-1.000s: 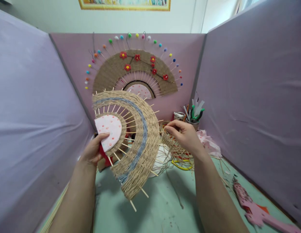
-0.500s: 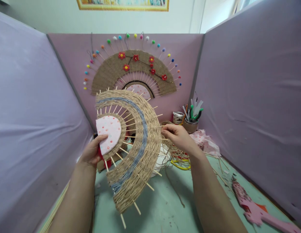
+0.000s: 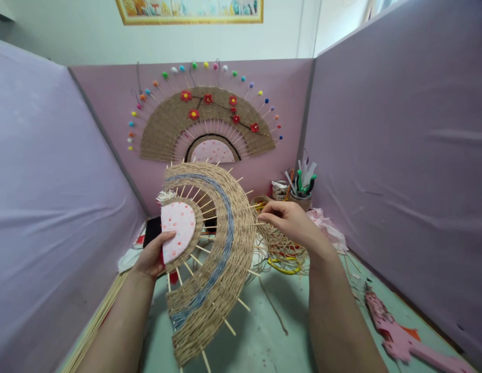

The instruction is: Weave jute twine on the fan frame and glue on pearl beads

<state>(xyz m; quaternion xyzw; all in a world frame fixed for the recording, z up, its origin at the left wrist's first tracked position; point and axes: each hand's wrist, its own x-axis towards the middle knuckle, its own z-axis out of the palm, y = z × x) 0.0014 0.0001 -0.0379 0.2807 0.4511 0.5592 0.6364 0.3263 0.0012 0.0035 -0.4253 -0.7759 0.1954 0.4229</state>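
Observation:
My left hand (image 3: 153,255) grips a woven half-round fan (image 3: 241,228) by its straight edge, thumb on the white, red-dotted centre patch (image 3: 178,230). The fan is tilted, its curved rim facing right. Tan twine and a blue woven band (image 3: 228,228) run across thin sticks, whose tips poke past the rim. At that right rim, close to the stick tips, my right hand (image 3: 287,223) has thumb and fingers pinched together. Whatever lies in the pinch is too small to make out. A length of twine (image 3: 274,305) trails over the table below the fan.
A finished fan (image 3: 159,129) with red flowers and coloured balls hangs on the pink back panel. Behind my right hand lies tangled twine (image 3: 285,243), beside tool-filled pots (image 3: 301,199). A pink glue gun (image 3: 396,336) rests at right; long sticks (image 3: 97,316) lie at left.
The camera view has shifted, tilting slightly upward. The held fan sits a little lower and has turned slightly. My right hand has slid a little down along the rim, still pinched.

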